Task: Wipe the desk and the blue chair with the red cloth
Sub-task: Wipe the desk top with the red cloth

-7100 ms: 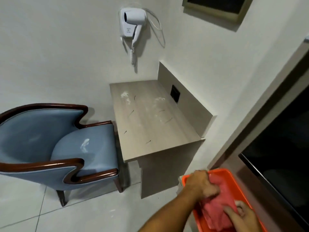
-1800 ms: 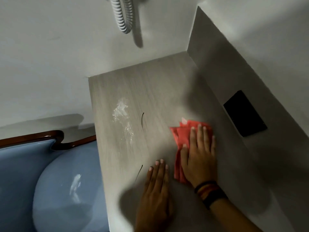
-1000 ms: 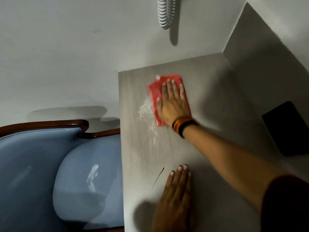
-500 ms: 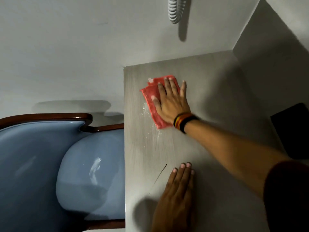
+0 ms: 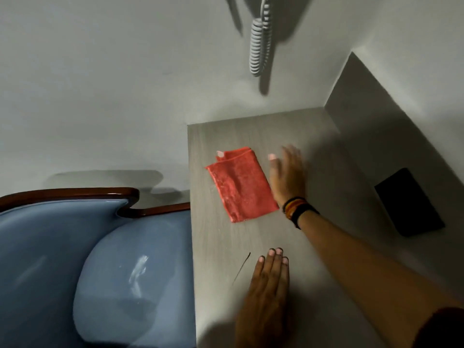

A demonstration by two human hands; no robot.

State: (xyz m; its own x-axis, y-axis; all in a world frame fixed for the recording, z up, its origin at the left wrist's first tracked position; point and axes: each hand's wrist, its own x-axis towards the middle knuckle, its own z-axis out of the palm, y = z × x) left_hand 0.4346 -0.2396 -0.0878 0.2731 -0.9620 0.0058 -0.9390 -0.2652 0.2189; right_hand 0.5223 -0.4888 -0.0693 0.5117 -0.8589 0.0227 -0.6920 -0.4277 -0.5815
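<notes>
Head view shows the right hand (image 5: 287,175) blurred and empty, its fingers (image 5: 272,158) stretched out and loosely together, just to the right of the red cloth (image 5: 241,184) and not gripping it. I cannot tell whether the palm edge touches the cloth's right border or sits just beside it. A dark wristband (image 5: 297,209) circles that wrist. The left hand (image 5: 266,295) lies flat near the desk's front edge, fingers pressed together, palm down on the wood.

The cloth lies folded and flat on the desk (image 5: 326,247), toward the back left corner, close to the left edge. A thin dark line (image 5: 242,267) marks the top just left of the left hand's fingertips, so I judge the front part of the desk not yet finished. No white residue shows around the cloth. The blue chair (image 5: 113,272), set against the desk's left edge, carries a pale smear (image 5: 138,271) on its seat, so it looks unwiped; that half of the task appears left to do, and the cloth must first be picked up again
</notes>
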